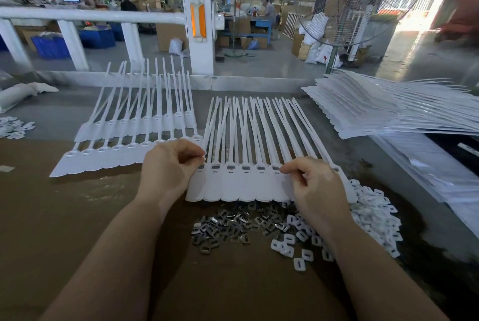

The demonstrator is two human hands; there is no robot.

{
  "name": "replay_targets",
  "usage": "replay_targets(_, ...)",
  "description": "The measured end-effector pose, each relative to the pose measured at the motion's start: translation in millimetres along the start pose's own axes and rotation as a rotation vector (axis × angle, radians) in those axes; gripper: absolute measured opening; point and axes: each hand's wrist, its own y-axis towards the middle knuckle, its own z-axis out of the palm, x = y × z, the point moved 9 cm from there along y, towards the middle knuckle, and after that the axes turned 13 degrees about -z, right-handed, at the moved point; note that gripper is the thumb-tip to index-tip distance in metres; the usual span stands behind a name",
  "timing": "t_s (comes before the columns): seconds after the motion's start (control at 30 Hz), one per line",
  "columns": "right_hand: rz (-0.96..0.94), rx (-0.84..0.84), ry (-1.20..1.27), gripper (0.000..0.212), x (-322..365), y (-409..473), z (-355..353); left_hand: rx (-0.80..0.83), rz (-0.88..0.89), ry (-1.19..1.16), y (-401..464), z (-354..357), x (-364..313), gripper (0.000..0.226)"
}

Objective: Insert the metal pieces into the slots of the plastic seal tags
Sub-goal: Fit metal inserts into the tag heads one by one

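A joined strip of white plastic seal tags point(241, 186) lies in front of me, its long tails fanning away; several of its slots hold grey metal pieces. My left hand point(168, 168) pinches the strip's left end near the first slot. My right hand point(313, 186) has curled fingers on the strip's right end, index tip at a slot; whether it holds a metal piece I cannot tell. A pile of loose metal pieces point(228, 227) sits just below the strip on the brown cardboard.
Two more tag strips point(124, 139) lie to the left. White plastic caps point(373, 214) are heaped at right of the metal pile. A tall stack of tag strips point(383, 111) fills the right side. A white rail and a floor fan stand beyond the table.
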Motion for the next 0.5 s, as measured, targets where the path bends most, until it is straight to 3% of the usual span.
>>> replay_targets(0.5, 0.001, 0.022, -0.023, 0.021, 1.6, 0.2, -0.3, 0.086, 0.163, 0.255, -10.5, 2.7, -14.9, 0.022)
